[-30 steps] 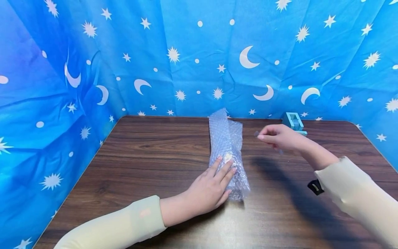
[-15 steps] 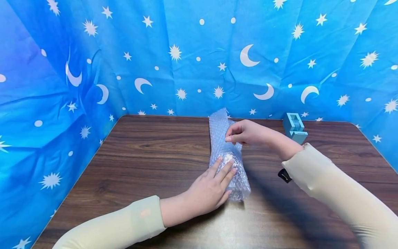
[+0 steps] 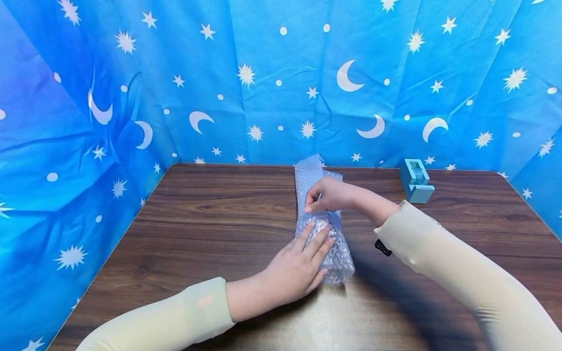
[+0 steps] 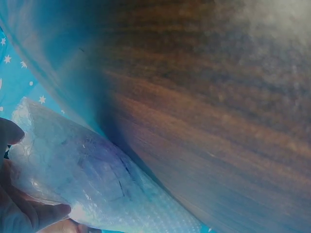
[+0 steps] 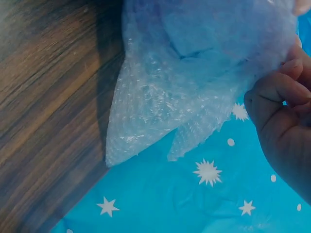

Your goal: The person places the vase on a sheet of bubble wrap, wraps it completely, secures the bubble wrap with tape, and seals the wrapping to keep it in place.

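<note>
Wooden table (image 3: 210,214) stands walled by blue star-and-moon cloth (image 3: 263,73).

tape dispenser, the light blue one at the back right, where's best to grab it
Probably across the two flat side walls of the light blue block-shaped plastic tape dispenser, coming down from above. It stands upright and alone on the dark wooden table, apart from the clear bubble-wrap bundle and both hands, so its top and sides look free.

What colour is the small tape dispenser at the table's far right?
Light blue tape dispenser, clearest in the head view.
</note>
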`<state>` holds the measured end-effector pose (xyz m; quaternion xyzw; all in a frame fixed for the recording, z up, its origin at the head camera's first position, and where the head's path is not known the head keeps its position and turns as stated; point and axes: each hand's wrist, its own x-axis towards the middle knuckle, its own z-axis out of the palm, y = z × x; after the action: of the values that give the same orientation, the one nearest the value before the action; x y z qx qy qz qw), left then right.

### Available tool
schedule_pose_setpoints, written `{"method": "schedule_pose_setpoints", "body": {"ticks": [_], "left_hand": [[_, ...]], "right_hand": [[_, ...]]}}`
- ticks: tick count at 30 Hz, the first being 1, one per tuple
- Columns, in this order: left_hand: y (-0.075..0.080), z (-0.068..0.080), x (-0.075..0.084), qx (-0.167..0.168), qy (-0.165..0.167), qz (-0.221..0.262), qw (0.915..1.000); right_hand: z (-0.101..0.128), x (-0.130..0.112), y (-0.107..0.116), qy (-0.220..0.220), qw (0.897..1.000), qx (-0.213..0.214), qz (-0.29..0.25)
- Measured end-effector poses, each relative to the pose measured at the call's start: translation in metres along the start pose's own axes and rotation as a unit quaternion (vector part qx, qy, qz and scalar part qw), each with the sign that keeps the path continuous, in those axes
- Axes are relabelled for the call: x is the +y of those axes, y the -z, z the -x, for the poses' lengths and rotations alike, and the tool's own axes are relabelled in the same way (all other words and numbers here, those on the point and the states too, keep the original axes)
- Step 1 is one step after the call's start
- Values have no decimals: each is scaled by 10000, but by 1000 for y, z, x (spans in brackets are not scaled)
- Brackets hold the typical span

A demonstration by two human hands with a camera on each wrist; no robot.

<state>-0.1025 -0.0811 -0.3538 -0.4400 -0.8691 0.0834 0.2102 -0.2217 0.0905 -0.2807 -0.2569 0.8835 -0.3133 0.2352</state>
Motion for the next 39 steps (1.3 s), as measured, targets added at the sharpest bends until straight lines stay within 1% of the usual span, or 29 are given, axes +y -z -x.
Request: {"method": "schedule_pose_setpoints", "body": {"ticks": [3, 6, 11, 15, 18, 20, 23, 25, 27, 28, 30, 31, 33, 35, 37, 38, 39], "left_hand": [[2, -3, 0, -30, 38, -7, 10000], [4, -6, -2, -3, 59, -48, 10000], [5, -11, -2, 71, 52, -102, 9999], [5, -14, -1, 18, 72, -144, 9999], [4, -17, -1, 17, 82, -208, 9997], [4, -20, -1, 49, 67, -255, 9996], [3, -24, 0, 106, 44, -331, 9994], [3, -26, 1, 118, 39, -367, 9993], [3, -26, 1, 113, 50, -388, 9992], [3, -26, 1, 112, 61, -390, 9992], [3, -26, 1, 102, 83, -370, 9992], [3, -26, 1, 90, 90, -354, 9993], [3, -26, 1, 66, 108, -320, 9994], [3, -26, 1, 39, 116, -277, 9995], [3, -26, 1, 31, 112, -221, 9997], [3, -25, 1, 39, 115, -198, 9997], [3, -25, 1, 33, 118, -184, 9998]], "right_hand": [[-3, 2, 0, 139, 9998, 28, 119], [-5, 3, 1, 155, 9996, 95, 204], [-5, 5, 6, -23, 9997, 34, 242], [-6, 7, 8, -162, 9998, -87, 67], [-8, 9, 8, -275, 9996, 22, -11], [-10, 8, 7, -347, 9991, 193, 170], [-13, 6, 5, -495, 9955, 422, 692], [-15, 2, 4, -628, 9916, 486, 1019], [-16, 0, 3, -698, 9897, 467, 1161], [-16, 0, 4, -702, 9903, 419, 1120], [-16, 2, 7, -651, 9938, 229, 867], [-15, 4, 9, -624, 9959, 72, 658], [-12, 10, 14, -614, 9977, -298, 35], [-9, 14, 21, -662, 9944, -657, -488], [-6, 17, 25, -724, 9910, -866, -715], [-5, 18, 27, -746, 9909, -873, -696], [-4, 18, 28, -754, 9920, -842, -568]]}}
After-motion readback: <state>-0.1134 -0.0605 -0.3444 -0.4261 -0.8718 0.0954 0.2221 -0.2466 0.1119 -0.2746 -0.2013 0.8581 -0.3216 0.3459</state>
